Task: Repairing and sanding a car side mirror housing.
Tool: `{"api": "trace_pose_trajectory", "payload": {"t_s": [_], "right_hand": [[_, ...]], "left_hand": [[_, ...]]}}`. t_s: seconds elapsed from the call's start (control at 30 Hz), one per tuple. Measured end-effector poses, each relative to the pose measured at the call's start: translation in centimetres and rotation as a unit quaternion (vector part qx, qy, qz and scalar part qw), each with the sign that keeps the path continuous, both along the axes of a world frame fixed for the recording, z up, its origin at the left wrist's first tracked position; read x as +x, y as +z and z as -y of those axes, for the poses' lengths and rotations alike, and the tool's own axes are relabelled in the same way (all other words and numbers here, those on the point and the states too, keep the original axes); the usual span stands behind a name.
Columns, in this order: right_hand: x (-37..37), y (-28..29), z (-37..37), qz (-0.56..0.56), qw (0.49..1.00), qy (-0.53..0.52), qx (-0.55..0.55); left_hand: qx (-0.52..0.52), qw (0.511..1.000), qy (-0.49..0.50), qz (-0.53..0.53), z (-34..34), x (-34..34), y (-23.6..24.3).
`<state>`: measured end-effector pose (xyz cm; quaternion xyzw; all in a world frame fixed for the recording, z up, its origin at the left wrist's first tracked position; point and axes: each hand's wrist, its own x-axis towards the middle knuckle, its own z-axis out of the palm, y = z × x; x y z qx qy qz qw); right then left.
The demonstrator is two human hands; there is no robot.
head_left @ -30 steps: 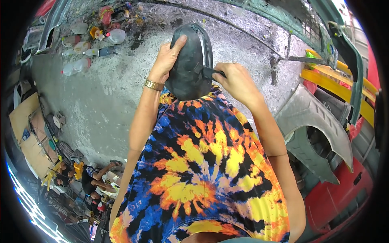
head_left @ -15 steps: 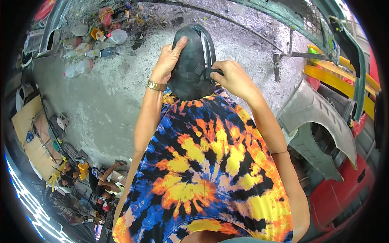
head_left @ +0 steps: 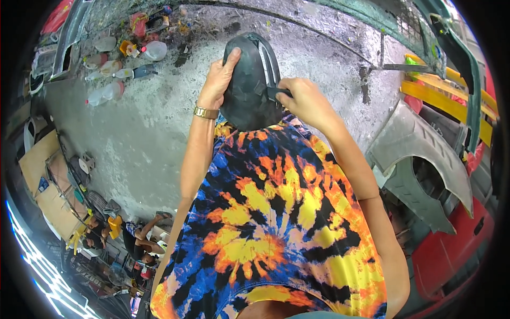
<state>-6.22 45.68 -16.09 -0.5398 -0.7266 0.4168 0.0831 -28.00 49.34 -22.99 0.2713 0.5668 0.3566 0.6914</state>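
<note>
A black, rounded shell that looks like a car side mirror housing (head_left: 245,87) is held upright in front of my shirt, with a pale strip along its right side. My left hand (head_left: 218,80) grips its left edge, thumb laid over the front face and a gold watch on the wrist. My right hand (head_left: 303,101) is closed on a short black flat piece (head_left: 278,94) that meets the housing's right side. Whether that piece is a separate tool or part of the housing cannot be made out. The fingers behind the housing are hidden.
Several plastic bottles (head_left: 155,51) and litter lie on the stained floor (head_left: 143,143) at far left. Grey car fenders (head_left: 425,141) and a red panel (head_left: 451,250) stand at right, near a yellow frame (head_left: 435,101). Other people (head_left: 141,239) sit at lower left among clutter.
The housing has turned slightly in my hands, and the right hand has shifted a little along its side. The whole view has swung slightly; both grips stay the same.
</note>
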Motion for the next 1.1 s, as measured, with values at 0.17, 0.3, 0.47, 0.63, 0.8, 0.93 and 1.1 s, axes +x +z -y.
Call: {"api": "trace_pose_trajectory", "payload": {"t_s": [0.17, 0.3, 0.47, 0.63, 0.8, 0.93, 1.1], "right_hand": [[0.0, 0.7, -0.3, 0.014, 1.0, -0.003, 0.004], [-0.6, -2.4, 0.3, 0.004, 0.996, -0.024, 0.082], [1.9, 7.1, 1.2, 0.029, 0.997, -0.02, 0.075], [3.0, 10.7, 0.9, -0.009, 0.992, -0.116, 0.052], [3.2, 8.6, 1.8, -0.007, 0.99, -0.12, 0.077], [2.1, 7.7, 2.6, -0.009, 0.991, -0.115, 0.074], [0.8, 6.5, 3.4, -0.004, 0.989, -0.112, 0.094]], "left_hand": [[0.006, 1.0, 0.003, -0.004, 0.1, 0.0, 0.0], [0.006, 1.0, -0.019, 0.009, -0.6, 0.2, 1.1], [0.028, 0.999, 0.024, 0.017, 0.6, -1.8, 0.4], [0.055, 0.993, 0.025, 0.101, 0.2, -2.8, -0.5], [0.068, 0.989, 0.02, 0.128, 0.1, -3.2, -1.1], [0.062, 0.988, -0.006, 0.145, 0.3, -3.5, -0.7], [0.082, 0.994, -0.021, 0.063, -0.2, -2.9, 1.6]]}}
